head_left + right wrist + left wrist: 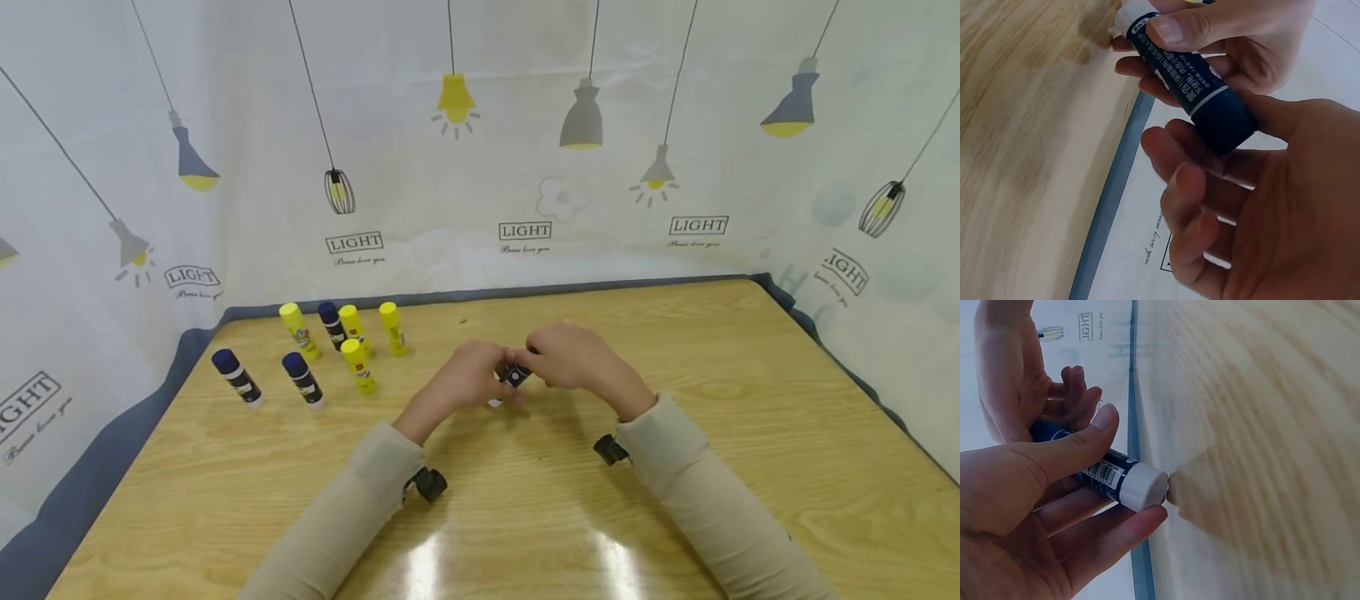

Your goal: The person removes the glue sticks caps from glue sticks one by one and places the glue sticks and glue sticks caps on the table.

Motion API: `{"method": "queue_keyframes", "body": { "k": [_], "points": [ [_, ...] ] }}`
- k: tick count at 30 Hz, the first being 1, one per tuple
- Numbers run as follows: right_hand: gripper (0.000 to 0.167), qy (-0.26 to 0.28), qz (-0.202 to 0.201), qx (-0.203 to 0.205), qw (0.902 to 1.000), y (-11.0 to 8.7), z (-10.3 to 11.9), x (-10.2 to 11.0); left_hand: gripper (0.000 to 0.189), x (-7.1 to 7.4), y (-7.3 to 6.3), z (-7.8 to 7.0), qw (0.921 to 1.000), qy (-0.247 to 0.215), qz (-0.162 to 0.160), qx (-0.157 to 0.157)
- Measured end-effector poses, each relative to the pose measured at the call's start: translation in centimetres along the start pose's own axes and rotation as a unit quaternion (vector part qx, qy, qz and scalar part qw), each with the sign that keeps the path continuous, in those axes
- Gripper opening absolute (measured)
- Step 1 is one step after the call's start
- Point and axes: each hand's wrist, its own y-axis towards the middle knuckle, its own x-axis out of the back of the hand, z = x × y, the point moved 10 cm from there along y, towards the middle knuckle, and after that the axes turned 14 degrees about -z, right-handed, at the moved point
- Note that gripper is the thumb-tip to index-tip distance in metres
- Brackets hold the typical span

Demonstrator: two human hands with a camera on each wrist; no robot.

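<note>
A dark blue glue stick (pixel 516 375) with a white base is held tilted between both hands, close over the table. My left hand (pixel 471 373) grips its labelled body, thumb on one side and fingers on the other. The white base (pixel 1145 487) points down toward the wood in the left wrist view. At the upper end, my right hand (pixel 573 357) pinches the dark blue cap (pixel 1225 122) between thumb and fingers. A pale line marks where the cap meets the body.
Several more glue sticks stand upright on the wooden table (pixel 570 500) to the left. Some are yellow, like the nearest yellow glue stick (pixel 360 371); others are dark blue with white bases, such as the leftmost glue stick (pixel 238 379). A lamp-printed curtain (pixel 420 192) surrounds the table.
</note>
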Motion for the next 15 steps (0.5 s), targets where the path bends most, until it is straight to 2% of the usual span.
{"method": "queue_keyframes", "body": {
  "k": [6,11,15],
  "points": [
    [0.064,-0.026,-0.007,-0.046,0.9986,0.0,-1.0,-0.1,0.034,0.0,0.1,0.0,0.9998,0.012,-0.013,-0.004],
    [0.068,-0.035,-0.030,-0.062,0.9970,0.1,-1.3,0.0,0.033,0.0,0.1,0.1,0.9998,0.011,-0.015,0.001],
    [0.066,-0.028,-0.032,-0.064,0.9970,0.1,-1.3,-0.2,0.033,0.0,0.1,0.1,0.9999,0.005,-0.016,0.001]
  ]
}}
